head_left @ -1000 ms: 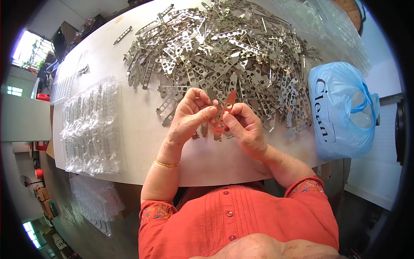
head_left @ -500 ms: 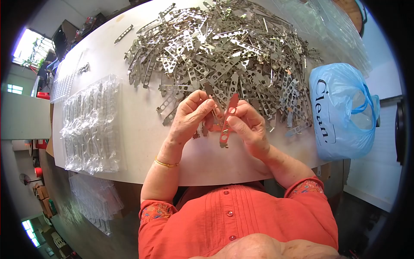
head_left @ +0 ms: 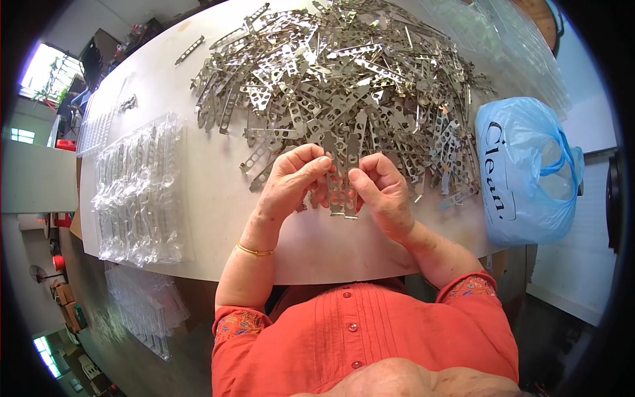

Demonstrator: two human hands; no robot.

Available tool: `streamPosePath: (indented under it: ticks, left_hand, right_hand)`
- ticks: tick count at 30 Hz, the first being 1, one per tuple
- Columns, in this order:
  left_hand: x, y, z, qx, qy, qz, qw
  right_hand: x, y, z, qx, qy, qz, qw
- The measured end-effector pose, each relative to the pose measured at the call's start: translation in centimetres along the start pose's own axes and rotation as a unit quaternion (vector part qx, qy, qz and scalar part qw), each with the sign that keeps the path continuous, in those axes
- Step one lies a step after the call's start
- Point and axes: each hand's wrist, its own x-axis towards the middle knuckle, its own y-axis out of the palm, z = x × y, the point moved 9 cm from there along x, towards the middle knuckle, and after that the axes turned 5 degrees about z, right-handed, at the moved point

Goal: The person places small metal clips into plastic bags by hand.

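Note:
Two flat metal strips with round holes are held upright side by side in front of the pile. My left hand [head_left: 297, 177] pinches the left metal strip [head_left: 335, 198] between thumb and fingers. The right metal strip [head_left: 352, 155] is gripped by my right hand [head_left: 381, 190], thumb on its edge. Their lower ends lie close together, so I cannot tell whether they touch. Just beyond my hands, a large heap of similar metal strips [head_left: 317, 73] spreads over the white table [head_left: 218, 205].
Clear plastic trays with wrapped strips [head_left: 139, 192] lie at the left, another clear tray [head_left: 102, 119] behind them. A blue plastic bag [head_left: 526, 172] stands at the right, clear plastic sheets [head_left: 509, 46] behind it. One loose strip [head_left: 190, 50] lies at the back left.
The strip in my right hand has turned from tilted and reddish to upright and grey, beside the other. The left strip has also straightened. Both hands have barely shifted.

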Motion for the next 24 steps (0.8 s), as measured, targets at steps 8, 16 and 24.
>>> streamPosePath:
  ticks: [8, 16, 24]
  left_hand:
    - [-0.01, 0.46, 0.68, 0.027, -0.039, 0.013, 0.999]
    - [-0.07, 0.58, 0.78, 0.027, -0.048, 0.019, 0.998]
    - [-0.04, 0.57, 0.78, 0.029, -0.044, 0.018, 0.998]
  right_hand:
    - [-0.15, 0.28, -0.11, -0.007, 0.009, 0.012, 1.0]
    - [-0.22, 0.49, -0.34, -0.006, 0.018, 0.019, 1.0]
    - [-0.23, 0.62, -0.33, 0.001, 0.02, 0.027, 0.999]
